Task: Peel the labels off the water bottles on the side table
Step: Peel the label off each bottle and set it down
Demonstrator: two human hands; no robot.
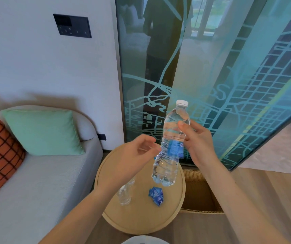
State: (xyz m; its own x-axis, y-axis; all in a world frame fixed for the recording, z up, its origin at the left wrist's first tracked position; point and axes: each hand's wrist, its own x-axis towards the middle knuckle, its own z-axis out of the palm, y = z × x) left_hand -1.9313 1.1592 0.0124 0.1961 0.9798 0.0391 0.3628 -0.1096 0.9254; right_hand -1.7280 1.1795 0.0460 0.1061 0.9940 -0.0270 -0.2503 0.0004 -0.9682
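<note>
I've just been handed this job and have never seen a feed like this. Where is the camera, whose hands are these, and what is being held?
There is no machine here. This is one picture from a camera worn on a person's head, looking forward and down at their two bare hands. The right hand grips a clear water bottle with a white cap, raised above a round wooden side table. A blue label is still on that bottle. The left hand reaches toward the label with curled fingers; I cannot tell whether it pinches the label yet. On the table are a crumpled blue label and a second bottle with no label showing, partly hidden behind the left forearm. A sofa stands to the left.
</note>
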